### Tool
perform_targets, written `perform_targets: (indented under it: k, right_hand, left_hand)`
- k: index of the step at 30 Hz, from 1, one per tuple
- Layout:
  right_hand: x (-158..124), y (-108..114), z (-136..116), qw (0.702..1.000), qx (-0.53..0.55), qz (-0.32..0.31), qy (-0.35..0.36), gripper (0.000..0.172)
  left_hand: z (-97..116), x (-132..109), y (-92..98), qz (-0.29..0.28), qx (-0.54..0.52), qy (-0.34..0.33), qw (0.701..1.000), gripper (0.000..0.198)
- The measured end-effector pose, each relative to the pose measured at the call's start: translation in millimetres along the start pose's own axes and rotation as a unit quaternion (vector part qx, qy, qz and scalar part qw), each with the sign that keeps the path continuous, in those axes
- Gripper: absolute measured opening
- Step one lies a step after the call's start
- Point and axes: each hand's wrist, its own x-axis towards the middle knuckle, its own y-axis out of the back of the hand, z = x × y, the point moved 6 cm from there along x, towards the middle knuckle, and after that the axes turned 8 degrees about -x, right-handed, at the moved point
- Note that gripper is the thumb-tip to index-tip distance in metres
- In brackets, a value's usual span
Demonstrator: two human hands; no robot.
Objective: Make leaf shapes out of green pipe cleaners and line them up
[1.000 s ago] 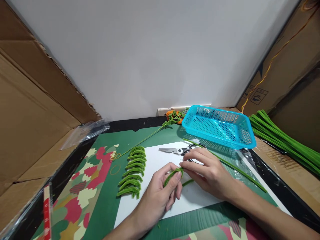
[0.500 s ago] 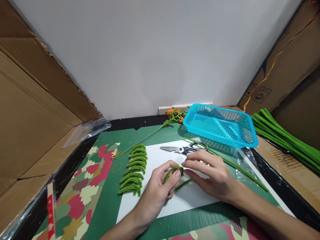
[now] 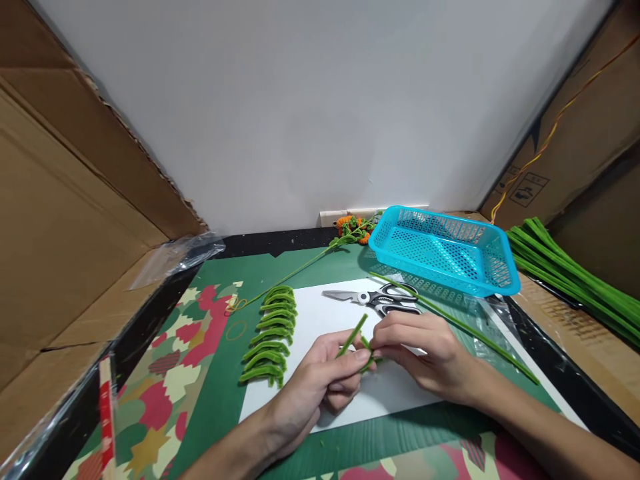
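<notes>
A short green pipe cleaner (image 3: 356,331) is pinched between the thumb and fingers of my left hand (image 3: 325,370), one straight end sticking up. Close on its right, my right hand (image 3: 425,347) is closed at the fingertips on another bent part of the pipe cleaner, whose shape is partly hidden by the fingers. Just beyond the hands lie scissors (image 3: 364,298) with black and grey handles, blades pointing left. To the left, several bent green pipe-cleaner pieces (image 3: 270,333) form a column at the edge of the white sheet (image 3: 313,307).
One long green pipe cleaner (image 3: 480,343) lies slanting on the right. Behind it stands a blue plastic basket (image 3: 445,283), beside an orange flower (image 3: 350,227) on a green stem. A bundle of green pipe cleaners (image 3: 575,277) rests at far right. Cardboard walls (image 3: 65,187) flank the table.
The held pipe cleaner has been turned, so a straight end now points up from my left hand. My right fingers have closed in on it from slightly apart.
</notes>
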Motion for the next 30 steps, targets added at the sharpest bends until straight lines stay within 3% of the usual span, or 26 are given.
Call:
perform_targets:
  k: [8,18,24,30]
  right_hand:
    - [5.3,4.4,-0.9,0.998,0.015,0.002,-0.066,0.014]
    - [6.8,4.9,-3.4,0.991,0.042,0.013,-0.125,0.026]
    - [2.6,3.8,0.8,0.995,-0.016,0.009,-0.101,0.015]
    - [-1.7,-1.0,1.2,0.995,-0.049,-0.081,-0.019,0.019]
  left_hand:
    - [-3.0,1.3,2.9,-0.006,0.013,0.000,1.000,0.026]
    - [-7.2,-0.2,0.1,-0.014,0.009,0.008,1.000,0.023]
    - [-5.3,1.7,-0.5,0.008,0.017,-0.006,1.000,0.020]
    - [-7.7,1.3,1.0,0.001,0.005,0.013,1.000,0.018]
